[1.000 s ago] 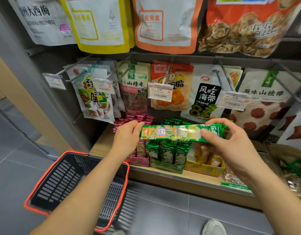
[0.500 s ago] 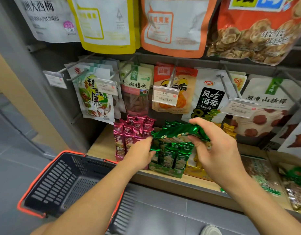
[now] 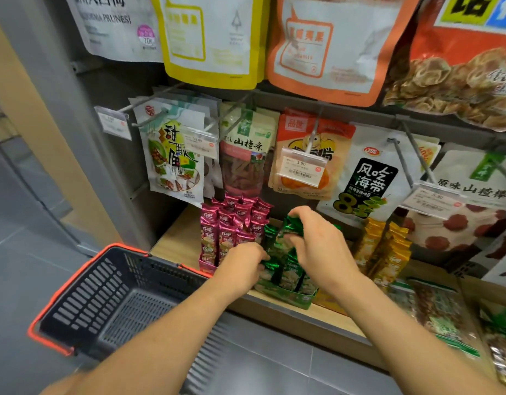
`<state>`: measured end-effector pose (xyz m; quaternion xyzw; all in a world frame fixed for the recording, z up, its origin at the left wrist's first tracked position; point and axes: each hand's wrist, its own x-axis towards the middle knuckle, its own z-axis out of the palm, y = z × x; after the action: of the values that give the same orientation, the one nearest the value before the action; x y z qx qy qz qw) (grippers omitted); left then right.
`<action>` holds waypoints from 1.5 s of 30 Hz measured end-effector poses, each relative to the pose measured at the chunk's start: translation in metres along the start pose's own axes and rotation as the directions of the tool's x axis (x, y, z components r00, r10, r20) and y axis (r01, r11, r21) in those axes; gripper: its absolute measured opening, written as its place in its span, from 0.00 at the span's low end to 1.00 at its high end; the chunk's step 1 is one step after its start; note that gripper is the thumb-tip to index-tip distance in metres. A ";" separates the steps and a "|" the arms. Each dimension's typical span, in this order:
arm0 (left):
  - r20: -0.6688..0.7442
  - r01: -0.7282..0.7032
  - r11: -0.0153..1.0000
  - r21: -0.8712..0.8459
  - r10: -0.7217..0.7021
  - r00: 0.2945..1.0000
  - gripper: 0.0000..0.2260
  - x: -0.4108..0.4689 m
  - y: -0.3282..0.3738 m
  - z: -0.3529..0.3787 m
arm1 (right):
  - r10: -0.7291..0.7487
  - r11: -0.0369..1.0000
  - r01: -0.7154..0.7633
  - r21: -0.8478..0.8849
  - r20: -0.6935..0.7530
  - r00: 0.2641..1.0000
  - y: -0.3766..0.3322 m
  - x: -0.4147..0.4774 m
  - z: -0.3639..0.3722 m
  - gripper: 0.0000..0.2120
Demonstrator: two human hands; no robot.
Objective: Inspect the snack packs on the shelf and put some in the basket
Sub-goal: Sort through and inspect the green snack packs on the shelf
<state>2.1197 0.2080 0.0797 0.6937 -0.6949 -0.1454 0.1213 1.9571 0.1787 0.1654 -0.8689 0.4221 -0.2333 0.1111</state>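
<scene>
Both hands are seen at the low wooden shelf [image 3: 177, 240], over a green display box [image 3: 286, 298] which stands at its front edge. A green snack pack [image 3: 291, 225] is pinched by the right hand [image 3: 321, 248]: the fingers are curled over its upper end and the thumb is pressed on the side facing the camera. The pack is held tilted, just above the standing green packs [image 3: 290, 273] in the box, and its lower end is among them. The left hand [image 3: 242, 262] is placed at the left side of the same box, with curled fingers touching the standing green packs. Whether one of them is gripped cannot be told, because the fingertips are hidden.

A box of pink packs [image 3: 232, 226] is seen just to the left of the green ones, and yellow packs [image 3: 384, 246] are standing to the right, partly behind the right wrist. The basket [image 3: 83, 303], dark grey with an orange rim, is seen lower left, under the left forearm and above the grey floor [image 3: 18, 280]. How it is carried cannot be seen. Above the shelf, bags are hung on metal hooks, among them a white bag [image 3: 175, 155] and a hawthorn strip bag [image 3: 243, 155]. A price tag [image 3: 301, 170] is fixed in front of an orange bag [image 3: 340, 138].
</scene>
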 end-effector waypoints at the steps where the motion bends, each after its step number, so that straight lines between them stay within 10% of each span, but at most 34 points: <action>1: -0.032 0.015 1.000 -0.026 -0.016 0.999 0.16 -0.002 -0.001 0.000 | 0.010 1.000 -0.010 -0.008 0.014 1.000 0.000 0.003 0.006 0.17; 6: -0.209 0.081 0.958 -0.276 -0.142 0.968 0.23 -0.011 -0.001 0.001 | 0.139 0.988 -0.128 -0.085 0.136 0.981 0.001 0.012 0.036 0.25; 16: -0.309 -0.145 0.982 -0.121 0.102 0.946 0.48 -0.011 0.002 0.005 | -0.004 0.992 0.014 -0.128 0.081 0.997 0.003 0.027 0.031 0.20; 20: -0.331 -0.199 0.938 -0.283 0.099 0.938 0.43 -0.007 0.002 -0.001 | 0.015 0.995 -0.011 -0.100 0.044 0.999 0.001 0.024 0.027 0.16; 23: -0.276 -0.148 0.927 -0.346 0.051 0.960 0.28 -0.004 -0.002 0.001 | 0.123 0.990 -0.140 0.028 0.332 0.935 0.011 0.032 0.023 0.14; 27: -0.161 -0.107 0.973 -0.204 0.074 0.984 0.18 -0.004 -0.007 0.010 | 0.296 0.888 -0.395 0.235 0.364 0.883 0.031 0.045 0.019 0.12; 37: -0.007 -0.107 0.974 0.201 0.110 0.994 0.27 -0.004 0.007 0.015 | 0.311 0.924 -0.196 -0.330 0.347 0.885 0.026 0.078 0.077 0.17; 45: -0.012 -0.031 0.941 0.337 0.037 0.999 0.30 0.007 0.006 0.017 | 0.185 0.950 -0.145 -0.276 0.129 0.974 0.022 0.063 0.062 0.11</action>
<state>2.1075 0.2012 0.0659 0.6935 -0.7202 -0.0158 0.0098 2.0070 0.1156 0.1232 -0.8528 0.5110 -0.0974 0.0453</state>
